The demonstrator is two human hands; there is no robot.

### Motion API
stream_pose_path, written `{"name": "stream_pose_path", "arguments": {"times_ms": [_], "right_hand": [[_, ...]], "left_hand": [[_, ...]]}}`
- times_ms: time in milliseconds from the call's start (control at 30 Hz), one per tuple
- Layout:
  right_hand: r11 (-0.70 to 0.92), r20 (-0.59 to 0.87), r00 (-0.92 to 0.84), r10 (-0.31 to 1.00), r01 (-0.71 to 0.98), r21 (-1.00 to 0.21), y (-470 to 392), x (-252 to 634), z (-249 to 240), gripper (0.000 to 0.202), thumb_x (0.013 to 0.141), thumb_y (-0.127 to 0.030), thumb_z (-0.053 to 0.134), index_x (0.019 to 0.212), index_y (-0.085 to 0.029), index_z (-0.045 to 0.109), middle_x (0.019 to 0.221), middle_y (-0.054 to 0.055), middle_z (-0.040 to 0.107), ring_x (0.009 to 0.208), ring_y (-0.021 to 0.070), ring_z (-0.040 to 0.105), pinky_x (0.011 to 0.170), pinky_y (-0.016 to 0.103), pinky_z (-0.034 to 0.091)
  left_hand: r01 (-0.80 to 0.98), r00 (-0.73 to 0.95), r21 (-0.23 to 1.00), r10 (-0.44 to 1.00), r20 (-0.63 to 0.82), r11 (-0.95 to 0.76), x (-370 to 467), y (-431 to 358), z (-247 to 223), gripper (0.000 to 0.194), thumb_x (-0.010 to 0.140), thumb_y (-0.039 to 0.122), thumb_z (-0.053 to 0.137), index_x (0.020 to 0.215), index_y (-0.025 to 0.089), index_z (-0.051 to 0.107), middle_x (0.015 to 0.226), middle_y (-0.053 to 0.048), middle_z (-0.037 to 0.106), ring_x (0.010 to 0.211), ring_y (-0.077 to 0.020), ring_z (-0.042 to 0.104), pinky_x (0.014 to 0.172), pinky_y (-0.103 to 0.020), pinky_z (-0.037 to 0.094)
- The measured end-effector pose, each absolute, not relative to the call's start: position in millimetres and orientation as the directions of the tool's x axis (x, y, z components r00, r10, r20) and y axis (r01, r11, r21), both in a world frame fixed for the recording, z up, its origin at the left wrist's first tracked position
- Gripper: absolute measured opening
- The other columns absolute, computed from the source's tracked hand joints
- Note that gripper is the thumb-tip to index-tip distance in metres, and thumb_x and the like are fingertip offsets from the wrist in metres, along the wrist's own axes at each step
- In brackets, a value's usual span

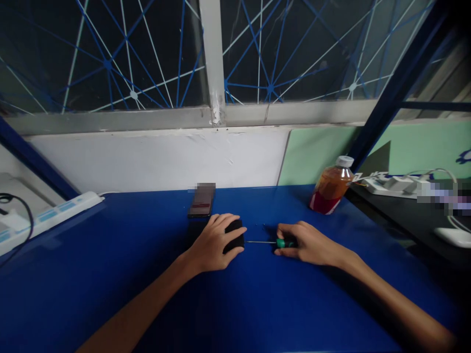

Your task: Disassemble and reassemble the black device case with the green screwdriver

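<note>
My left hand (217, 242) is wrapped over a black object (234, 236) on the blue table (235, 304), hiding much of it. In my right hand (307, 242) is the green and black handle of a screwdriver (281, 243), pinched between thumb and fingers. The thin metal shaft points left, and its tip is at the black object's right side; whether it touches cannot be made out. A few tiny bits (263, 225) lie on the table beyond the shaft. Just past my left hand lies a dark phone (202, 200).
A bottle (329, 189) of orange-brown drink stands at the back right. A white power strip (55, 215) lies at the left. On a black surface at the right are another power strip (397, 185) and a white device (453, 237). A wall and window bound the back.
</note>
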State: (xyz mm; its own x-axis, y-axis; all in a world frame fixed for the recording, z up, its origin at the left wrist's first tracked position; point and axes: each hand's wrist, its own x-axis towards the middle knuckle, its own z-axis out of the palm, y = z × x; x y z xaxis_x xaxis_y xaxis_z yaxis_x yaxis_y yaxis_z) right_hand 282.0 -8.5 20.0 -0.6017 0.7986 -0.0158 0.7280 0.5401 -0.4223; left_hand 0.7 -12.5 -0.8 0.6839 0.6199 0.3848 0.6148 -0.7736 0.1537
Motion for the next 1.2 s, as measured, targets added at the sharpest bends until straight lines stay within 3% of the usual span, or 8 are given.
{"name": "stream_pose_path", "arguments": {"times_ms": [167,300,500,867,1200], "right_hand": [[0.559,0.024,-0.598,0.801,0.733,-0.389,-11,280,25,0.03,0.084,-0.051,0.056,0.084,-0.021,0.054,0.059,-0.003,0.053,0.053,0.0122,0.045,0.052,0.025,0.029],[0.589,0.062,-0.618,0.784,0.708,-0.389,-11,281,28,0.029,0.091,-0.046,0.045,0.086,-0.02,0.058,0.069,0.0,0.059,0.06,0.0137,0.051,0.058,0.026,0.034],[0.601,0.119,-0.604,0.788,0.712,-0.362,-8,286,21,0.026,0.081,-0.046,0.061,0.081,-0.019,0.059,0.082,0.003,0.06,0.067,0.0145,0.053,0.061,0.026,0.037],[0.578,0.102,-0.588,0.803,0.724,-0.377,-7,283,21,0.021,0.078,-0.038,0.064,0.078,-0.021,0.052,0.069,-0.002,0.058,0.059,0.0126,0.048,0.056,0.025,0.031],[0.585,0.141,-0.578,0.804,0.725,-0.363,-5,290,27,0.023,0.077,-0.04,0.065,0.077,-0.021,0.052,0.07,-0.002,0.058,0.059,0.0125,0.048,0.055,0.024,0.032]], "left_hand": [[0.592,0.7,0.159,0.602,0.386,-0.79,2,-14,-1,0.036,0.085,0.025,0.059,0.121,0.028,0.058,0.136,-0.009,0.046,0.127,-0.0317,0.038,0.101,-0.058,0.031],[0.589,0.709,0.171,0.607,0.36,-0.79,3,-15,2,0.033,0.085,0.022,0.058,0.117,0.029,0.06,0.137,-0.007,0.044,0.128,-0.0318,0.037,0.101,-0.06,0.03],[0.597,0.705,0.203,0.629,0.328,-0.776,3,-16,6,0.027,0.086,0.022,0.056,0.112,0.029,0.062,0.139,-0.006,0.042,0.13,-0.033,0.033,0.103,-0.062,0.025],[0.635,0.671,0.239,0.678,0.3,-0.735,8,-17,8,0.022,0.084,0.036,0.061,0.104,0.028,0.066,0.137,-0.007,0.044,0.131,-0.0325,0.032,0.104,-0.062,0.023],[0.657,0.564,0.315,0.724,0.397,-0.685,24,-13,7,0.014,0.086,0.029,0.06,0.081,0.025,0.071,0.118,-0.003,0.06,0.118,-0.026,0.047,0.099,-0.051,0.035]]}}
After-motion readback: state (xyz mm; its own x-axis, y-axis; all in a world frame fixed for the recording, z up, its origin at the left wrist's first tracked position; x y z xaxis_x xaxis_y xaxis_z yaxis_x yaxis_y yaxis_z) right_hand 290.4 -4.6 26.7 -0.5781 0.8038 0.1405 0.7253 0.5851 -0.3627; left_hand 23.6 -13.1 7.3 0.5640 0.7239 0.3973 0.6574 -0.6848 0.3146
